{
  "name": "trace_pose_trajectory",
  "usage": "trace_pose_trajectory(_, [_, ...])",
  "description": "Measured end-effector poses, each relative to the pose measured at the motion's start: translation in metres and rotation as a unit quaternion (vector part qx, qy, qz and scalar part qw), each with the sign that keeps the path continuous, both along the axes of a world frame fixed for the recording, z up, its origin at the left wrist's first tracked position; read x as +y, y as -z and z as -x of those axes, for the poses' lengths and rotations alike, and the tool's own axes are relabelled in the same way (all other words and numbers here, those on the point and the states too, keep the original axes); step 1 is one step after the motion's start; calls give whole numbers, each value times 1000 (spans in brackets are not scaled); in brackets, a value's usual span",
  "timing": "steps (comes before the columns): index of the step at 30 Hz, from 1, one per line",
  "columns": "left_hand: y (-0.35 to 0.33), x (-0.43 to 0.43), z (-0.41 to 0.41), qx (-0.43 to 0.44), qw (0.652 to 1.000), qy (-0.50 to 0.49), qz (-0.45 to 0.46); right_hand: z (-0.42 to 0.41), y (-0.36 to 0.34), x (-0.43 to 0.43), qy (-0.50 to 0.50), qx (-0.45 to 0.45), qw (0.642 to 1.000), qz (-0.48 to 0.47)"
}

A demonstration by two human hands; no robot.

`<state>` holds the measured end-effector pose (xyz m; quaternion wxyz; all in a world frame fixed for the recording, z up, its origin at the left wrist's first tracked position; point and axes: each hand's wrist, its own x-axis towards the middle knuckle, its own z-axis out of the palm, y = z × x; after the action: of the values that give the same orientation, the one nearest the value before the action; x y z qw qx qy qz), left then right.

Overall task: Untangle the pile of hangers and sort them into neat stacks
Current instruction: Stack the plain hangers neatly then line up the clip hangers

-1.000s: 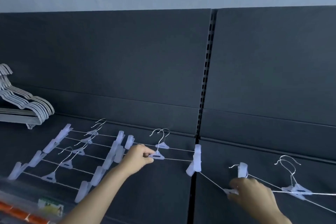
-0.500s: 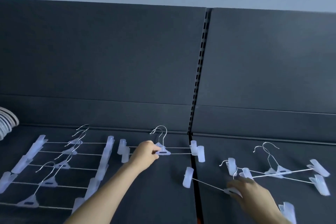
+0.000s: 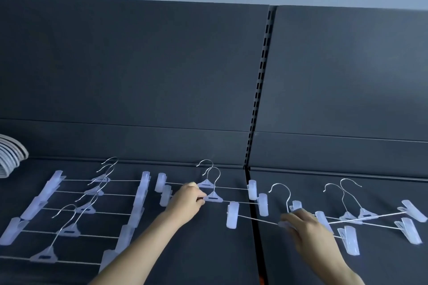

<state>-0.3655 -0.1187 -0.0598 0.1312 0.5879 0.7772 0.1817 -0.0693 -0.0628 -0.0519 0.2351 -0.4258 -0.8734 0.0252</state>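
Observation:
Translucent clip hangers with wire hooks lie on a dark shelf [image 3: 203,250]. At the left, several lie in a neat overlapping row [image 3: 76,213]. In the middle, a pair of clip hangers [image 3: 208,186] lies side by side; my left hand [image 3: 185,202] pinches the nearer one [image 3: 214,198] at its centre piece. My right hand [image 3: 303,224] grips another clip hanger [image 3: 254,218] at its middle, its hook standing up. To the right, two or three clip hangers [image 3: 370,217] lie crossed over each other.
A stack of white plastic hangers [image 3: 11,154] shows at the far left edge. A dark back panel [image 3: 139,76] rises behind the shelf, with a slotted upright [image 3: 259,90] where two shelf sections meet. A gap [image 3: 253,238] runs between the sections.
My left hand set its hanger down just in front of the other middle one. My right hand pulled its hanger leftward, away from the crossed ones, and its hook now stands up.

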Motion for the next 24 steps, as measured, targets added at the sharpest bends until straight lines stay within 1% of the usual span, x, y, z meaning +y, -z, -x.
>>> trace_pose_trajectory(3, [0, -3, 3, 18, 1000, -7, -3, 11, 4, 1, -50, 22, 998, -14])
trace_pose_trajectory(9, [-6, -5, 8, 20, 1000, -5, -11, 27, 15, -3, -98, 15, 994, -38])
trace_pose_trajectory(14, [-4, -4, 4, -28, 999, -19, -39, 30, 21, -1, -97, 34, 991, -83])
trace_pose_trajectory(18, [-2, -7, 3, -47, 996, -22, -69, 29, 18, -3, -90, 24, 991, -101])
trace_pose_trajectory(21, [-1, -16, 8, -48, 993, -20, -104, 31, 16, -4, -89, 18, 991, -95])
trace_pose_trajectory(24, [4, -28, 16, -51, 991, -23, -120, 33, 17, -6, -87, 20, 993, -81])
